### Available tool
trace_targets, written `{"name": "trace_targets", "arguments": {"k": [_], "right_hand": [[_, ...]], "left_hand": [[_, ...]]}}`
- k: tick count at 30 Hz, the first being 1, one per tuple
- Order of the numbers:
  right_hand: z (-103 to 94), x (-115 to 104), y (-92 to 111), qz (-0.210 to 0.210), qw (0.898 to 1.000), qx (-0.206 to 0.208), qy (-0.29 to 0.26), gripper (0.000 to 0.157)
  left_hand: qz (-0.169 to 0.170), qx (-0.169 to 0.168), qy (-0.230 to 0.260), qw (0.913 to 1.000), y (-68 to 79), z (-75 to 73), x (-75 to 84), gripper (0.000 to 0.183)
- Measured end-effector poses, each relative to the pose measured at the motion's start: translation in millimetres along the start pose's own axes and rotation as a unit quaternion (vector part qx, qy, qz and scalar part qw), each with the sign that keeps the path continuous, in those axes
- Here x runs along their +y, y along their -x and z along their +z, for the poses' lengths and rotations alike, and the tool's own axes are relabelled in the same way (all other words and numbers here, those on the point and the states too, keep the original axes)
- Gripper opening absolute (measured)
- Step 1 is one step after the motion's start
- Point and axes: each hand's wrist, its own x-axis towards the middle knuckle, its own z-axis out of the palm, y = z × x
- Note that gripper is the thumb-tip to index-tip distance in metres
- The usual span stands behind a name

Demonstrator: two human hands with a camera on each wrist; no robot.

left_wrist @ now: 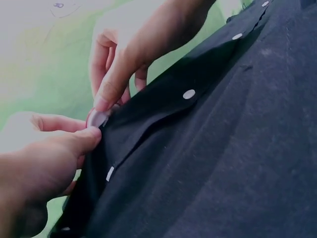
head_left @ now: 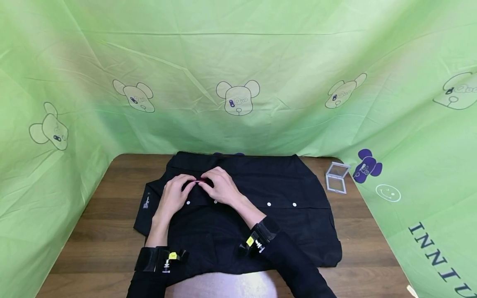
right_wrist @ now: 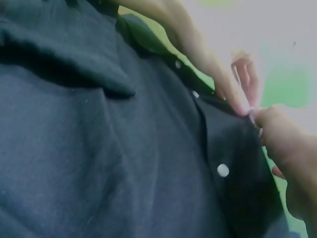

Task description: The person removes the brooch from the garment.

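Note:
A black button-up shirt (head_left: 257, 178) lies spread out, with a row of white buttons (left_wrist: 189, 94) across it. Over the upper left part of the shirt, both hands meet at a small round whitish disc with a red rim (left_wrist: 97, 118). My left hand (head_left: 173, 194) pinches its left side between thumb and fingers. From the other side, my right hand (head_left: 220, 186) pinches it the same way. Most of the disc is covered by fingertips. Shirt fabric is right at the fingertips in both wrist views.
An open, hinged clear case with a pale frame (head_left: 336, 183) stands at the right rear of the wooden table (head_left: 100, 231). A green printed cloth (head_left: 238, 62) hangs behind and at both sides. Something pale (head_left: 412, 291) shows at the lower right edge.

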Motion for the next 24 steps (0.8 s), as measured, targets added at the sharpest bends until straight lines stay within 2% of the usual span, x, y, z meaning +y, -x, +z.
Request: {"name": "trace_targets", "arguments": {"k": [9, 16, 24], "right_hand": [[-15.4, -21.7, -10.6, 0.010, 0.990, -0.089, 0.105, 0.027], [-15.8, -29.0, -14.0, -0.007, 0.982, -0.094, 0.163, 0.021], [-12.4, -29.5, -16.0, -0.030, 0.976, -0.086, 0.196, 0.020]], "left_hand": [[0.041, 0.005, -0.055, 0.9976, -6.2, -7.4, 10.1, 0.011], [0.039, 0.003, -0.092, 0.9950, -7.5, -10.4, 19.3, 0.011], [0.044, 0.005, -0.096, 0.9944, -8.2, -10.7, 21.8, 0.009]]}}
